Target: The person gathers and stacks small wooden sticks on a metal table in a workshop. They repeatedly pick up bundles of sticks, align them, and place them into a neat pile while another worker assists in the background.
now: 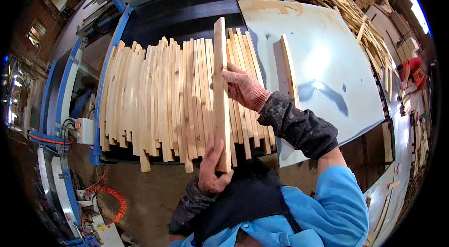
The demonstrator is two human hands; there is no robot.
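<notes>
A pale wooden strip (220, 102) is held lengthwise above a row of similar strips, its far end raised toward the top. My right hand (245, 87), in a pinkish knitted glove, is closed on its right side above the middle. Near the lower end, my left hand (214, 170) is wrapped around the strip, partly hidden by it. Below lies the row of wooden strips (159, 92), side by side on a dark belt (187, 18), their near ends uneven. To the right of my right hand, a single strip (289, 69) lies on a pale metal sheet (322, 60).
A blue machine frame (110, 69) borders the belt on the left. A heap of loose strips (355, 27) lies beyond the metal sheet. A person in red (415, 73) is at the far right. At lower left hangs a coiled orange hose (119, 200).
</notes>
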